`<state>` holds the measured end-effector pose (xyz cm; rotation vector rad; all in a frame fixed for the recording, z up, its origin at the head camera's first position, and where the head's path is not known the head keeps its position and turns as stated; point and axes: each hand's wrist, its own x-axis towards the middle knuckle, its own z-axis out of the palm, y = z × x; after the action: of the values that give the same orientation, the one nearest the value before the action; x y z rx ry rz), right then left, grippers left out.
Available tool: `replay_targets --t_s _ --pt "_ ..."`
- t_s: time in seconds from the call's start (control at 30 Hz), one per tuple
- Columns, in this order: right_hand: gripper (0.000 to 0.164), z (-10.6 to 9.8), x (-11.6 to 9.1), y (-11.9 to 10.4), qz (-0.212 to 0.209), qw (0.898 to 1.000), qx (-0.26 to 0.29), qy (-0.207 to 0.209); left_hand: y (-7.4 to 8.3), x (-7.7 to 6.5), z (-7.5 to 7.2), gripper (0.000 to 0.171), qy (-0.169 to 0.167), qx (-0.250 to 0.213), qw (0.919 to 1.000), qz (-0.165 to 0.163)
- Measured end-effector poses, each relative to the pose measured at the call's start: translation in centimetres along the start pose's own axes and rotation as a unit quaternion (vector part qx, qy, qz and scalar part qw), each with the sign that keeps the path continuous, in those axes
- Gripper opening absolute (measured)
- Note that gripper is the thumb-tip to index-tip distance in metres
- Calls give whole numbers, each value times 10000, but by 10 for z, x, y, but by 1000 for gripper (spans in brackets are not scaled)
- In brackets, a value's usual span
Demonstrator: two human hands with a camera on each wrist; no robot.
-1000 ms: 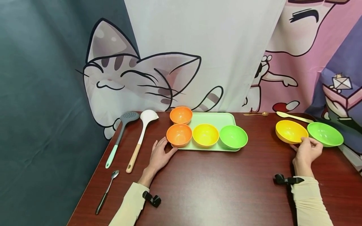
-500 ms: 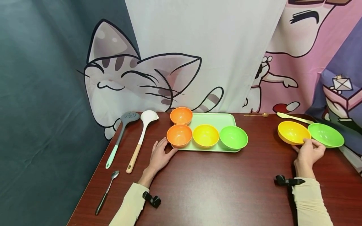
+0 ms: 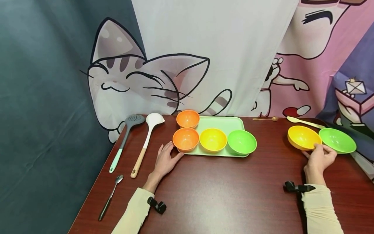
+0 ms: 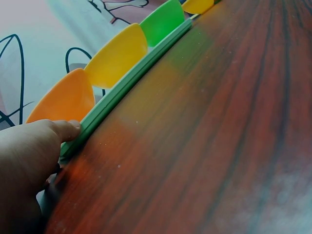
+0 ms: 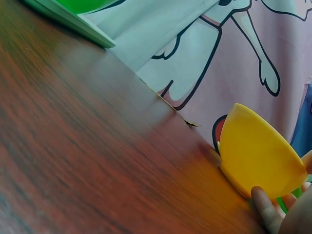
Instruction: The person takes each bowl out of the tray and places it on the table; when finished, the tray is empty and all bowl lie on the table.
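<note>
In the head view my right hand (image 3: pixel 319 158) holds the yellow bowl (image 3: pixel 302 137) by its near right side. The right wrist view shows the thumb against the outer wall of this yellow bowl (image 5: pixel 261 151), which stands upright at the table's surface. A green bowl (image 3: pixel 337 140) is just right of it. My left hand (image 3: pixel 166 159) rests at the front left corner of the pale green tray (image 3: pixel 222 123), its thumb touching the tray's edge. Nearest to it is the front orange bowl (image 3: pixel 185 139). A second yellow bowl (image 3: pixel 213 139) and a green bowl (image 3: pixel 242 142) continue that row.
Another orange bowl (image 3: pixel 188 119) sits at the tray's back left. Left lie a grey slotted turner (image 3: pixel 128 130), a white ladle (image 3: pixel 150 128) and a small spoon (image 3: pixel 111 197). A thin gold spoon (image 3: pixel 265 119) and a pale yellow knife (image 3: pixel 305 122) lie along the back edge.
My right hand has shifted slightly to the right with the yellow bowl, closer to the green bowl. The left hand keeps its place at the tray's corner.
</note>
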<state>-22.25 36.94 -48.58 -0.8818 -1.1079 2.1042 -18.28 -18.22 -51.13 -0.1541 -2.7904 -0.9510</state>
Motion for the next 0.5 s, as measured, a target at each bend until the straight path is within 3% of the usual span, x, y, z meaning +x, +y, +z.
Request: replay_targets --t_s 0.33,0.5 --pt "18 -6 -5 -3 264 9993 251 -14 0 0 1 67 80 0 10000 32" --pt "20 -8 -12 -2 66 9995 302 -67 1 0 -1 67 36 -15 10000 39"
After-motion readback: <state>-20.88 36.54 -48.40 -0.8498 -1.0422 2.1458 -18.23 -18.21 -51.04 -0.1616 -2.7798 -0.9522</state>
